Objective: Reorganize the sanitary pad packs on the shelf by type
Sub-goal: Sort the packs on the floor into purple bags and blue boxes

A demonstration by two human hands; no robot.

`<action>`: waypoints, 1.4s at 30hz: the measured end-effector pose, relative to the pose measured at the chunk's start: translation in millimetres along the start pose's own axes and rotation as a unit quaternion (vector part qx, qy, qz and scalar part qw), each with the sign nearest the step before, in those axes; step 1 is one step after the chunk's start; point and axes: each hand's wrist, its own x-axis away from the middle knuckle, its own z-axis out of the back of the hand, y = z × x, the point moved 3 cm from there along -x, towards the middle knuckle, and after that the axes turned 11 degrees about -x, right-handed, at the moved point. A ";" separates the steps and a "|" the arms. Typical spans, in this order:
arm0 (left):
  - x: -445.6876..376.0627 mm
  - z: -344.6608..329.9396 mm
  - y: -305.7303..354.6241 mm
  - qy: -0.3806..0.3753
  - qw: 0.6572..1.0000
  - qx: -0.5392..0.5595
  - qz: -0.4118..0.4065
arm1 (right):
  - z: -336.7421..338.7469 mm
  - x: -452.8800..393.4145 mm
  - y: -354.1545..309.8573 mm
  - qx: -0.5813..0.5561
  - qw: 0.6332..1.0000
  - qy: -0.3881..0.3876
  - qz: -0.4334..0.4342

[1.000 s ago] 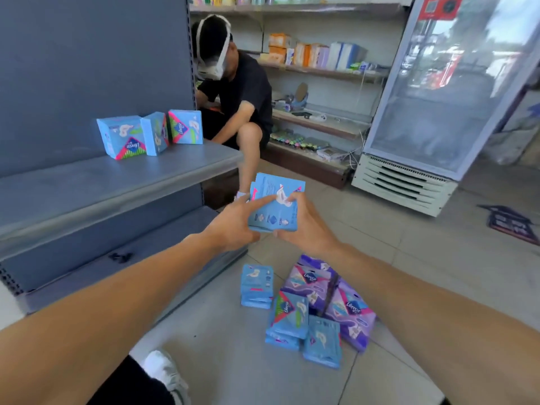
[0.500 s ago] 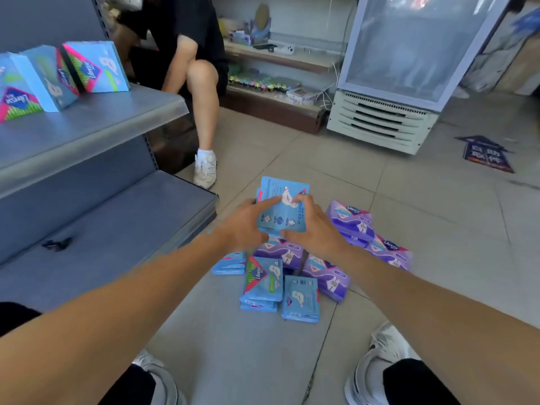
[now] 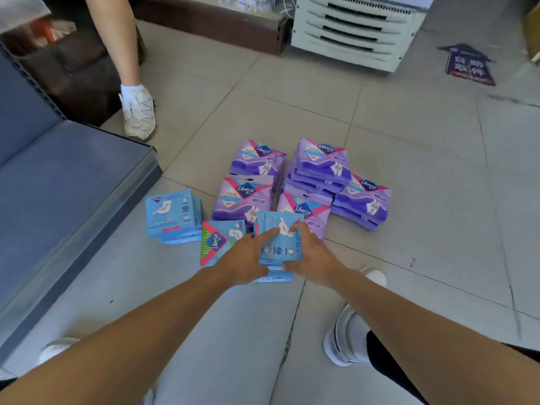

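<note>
Blue pad packs [image 3: 279, 244] gripped between left hand [image 3: 244, 263] and right hand [image 3: 311, 255], beside purple "Libresse" packs [image 3: 245, 197].

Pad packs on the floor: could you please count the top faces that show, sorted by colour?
Purple packs: 5
Blue packs: 3, including the held stack gripped between the left hand and the right hand
Total: 8
Packs hidden lower in the stacks cannot be counted.

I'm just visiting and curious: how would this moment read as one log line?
left hand + right hand: gripping blue pack stack | low over floor | purple packs behind | shelf left
</note>
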 end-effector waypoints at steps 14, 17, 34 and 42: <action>-36.7 -47.3 -2.1 -0.029 0.947 -0.319 -0.014 | -31.6 -17.3 49.6 0.038 0.993 -0.098 -0.047; -36.2 -43.9 1.7 -0.044 0.940 -0.337 -0.017 | -25.0 -16.4 48.1 0.088 0.988 -0.115 -0.053; 112.7 167.1 17.9 0.133 0.906 -0.394 0.082 | 51.5 40.7 -185.8 0.234 0.968 -0.034 0.087; 263.4 281.0 3.6 0.247 0.874 -0.387 0.158 | 37.9 89.1 -358.3 0.311 0.922 -0.006 0.232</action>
